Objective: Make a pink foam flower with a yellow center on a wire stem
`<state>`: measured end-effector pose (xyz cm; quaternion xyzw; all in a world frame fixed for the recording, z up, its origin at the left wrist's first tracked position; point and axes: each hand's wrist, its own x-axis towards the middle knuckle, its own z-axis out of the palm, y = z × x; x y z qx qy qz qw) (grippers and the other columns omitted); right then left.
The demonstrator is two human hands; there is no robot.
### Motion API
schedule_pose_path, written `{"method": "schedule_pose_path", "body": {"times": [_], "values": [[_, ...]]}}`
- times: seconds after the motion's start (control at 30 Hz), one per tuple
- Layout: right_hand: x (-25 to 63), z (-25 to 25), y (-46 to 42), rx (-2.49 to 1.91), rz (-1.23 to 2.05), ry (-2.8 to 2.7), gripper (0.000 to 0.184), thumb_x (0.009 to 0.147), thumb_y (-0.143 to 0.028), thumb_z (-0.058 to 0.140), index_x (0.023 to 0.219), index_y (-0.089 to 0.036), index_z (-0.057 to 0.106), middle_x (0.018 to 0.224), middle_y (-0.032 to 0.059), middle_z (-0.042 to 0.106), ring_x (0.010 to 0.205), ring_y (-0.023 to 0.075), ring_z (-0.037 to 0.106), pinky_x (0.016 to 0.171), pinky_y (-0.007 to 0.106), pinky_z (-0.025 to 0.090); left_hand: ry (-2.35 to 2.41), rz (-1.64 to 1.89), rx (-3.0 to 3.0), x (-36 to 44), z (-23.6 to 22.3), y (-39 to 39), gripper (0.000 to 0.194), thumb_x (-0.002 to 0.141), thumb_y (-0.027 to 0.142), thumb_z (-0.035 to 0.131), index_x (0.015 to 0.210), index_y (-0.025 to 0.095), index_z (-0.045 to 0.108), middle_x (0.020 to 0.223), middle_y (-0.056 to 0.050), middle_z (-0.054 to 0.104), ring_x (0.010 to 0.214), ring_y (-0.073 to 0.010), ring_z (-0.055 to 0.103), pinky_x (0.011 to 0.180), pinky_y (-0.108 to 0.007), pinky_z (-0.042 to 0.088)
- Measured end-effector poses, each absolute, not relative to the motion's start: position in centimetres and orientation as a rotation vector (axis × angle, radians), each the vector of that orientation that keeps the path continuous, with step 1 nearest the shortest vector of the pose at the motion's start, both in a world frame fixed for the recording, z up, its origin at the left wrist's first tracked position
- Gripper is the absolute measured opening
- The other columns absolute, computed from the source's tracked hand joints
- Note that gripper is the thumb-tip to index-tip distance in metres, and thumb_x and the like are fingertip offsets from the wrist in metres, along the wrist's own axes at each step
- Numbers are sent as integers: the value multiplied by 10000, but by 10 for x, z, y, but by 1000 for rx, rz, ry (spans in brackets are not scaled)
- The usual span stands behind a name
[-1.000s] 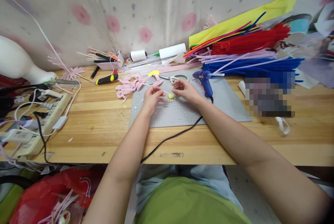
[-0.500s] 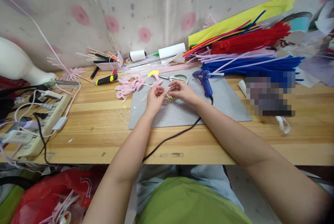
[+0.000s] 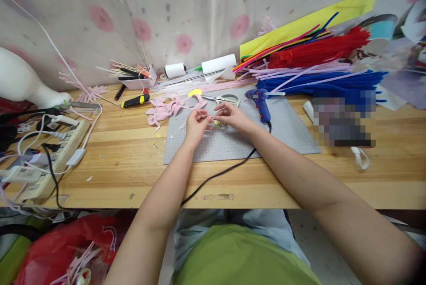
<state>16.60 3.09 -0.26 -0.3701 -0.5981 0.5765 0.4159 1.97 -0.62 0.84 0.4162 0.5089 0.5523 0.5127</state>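
Small yellow-tipped piece noted at frame centre, above grey cutting mat, between fingertips of left hand and right hand; each grip's closure cannot be told, and light pressure is advised so tips are left uncrushed.

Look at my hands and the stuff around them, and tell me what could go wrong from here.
The yellow piece by the fingertips of your left hand and right hand is tiny; it could slip and be hard to pick up.
The cord passes under your right arm, so a sweep of that arm might drag the glue gun.
The scissors lie just beyond your right hand; reaching forward may knock them.
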Motion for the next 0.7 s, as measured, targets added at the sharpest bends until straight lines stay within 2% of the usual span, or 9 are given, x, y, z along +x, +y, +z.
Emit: {"method": "schedule_pose_path", "body": {"times": [0.33, 0.5, 0.7], "values": [[175, -2, 39, -1006, 1294, -1572, 327, 577, -206, 677, 855, -219, 506, 646, -46, 584, 582, 105, 525, 559, 244, 406, 1284, 1326, 992, 18, 6, -5, 298, 633, 169, 697, 829, 178, 473, 667, 32, 607, 600, -111, 617, 495, -209, 497], [188, -1, 46, -1085, 1298, -1585, 323, 585, -221, 667, 864, -221, 504, 658, -42, 587, 562, 102, 494, 522, 237, 368, 1361, 1316, 981, 17, 2, -2, 255, 657, 140, 660, 818, 183, 467, 657, 37, 602, 572, -101, 604, 479, -194, 475], [180, -2, 42, -1054, 1303, -1581, 312, 607, -274, 706, 848, -211, 517, 689, -17, 588, 611, 121, 528, 557, 255, 406, 1359, 1298, 988, 23, 3, -3, 287, 658, 132, 668, 834, 191, 449, 680, 35, 613, 574, -106, 609, 492, -206, 479]]}}
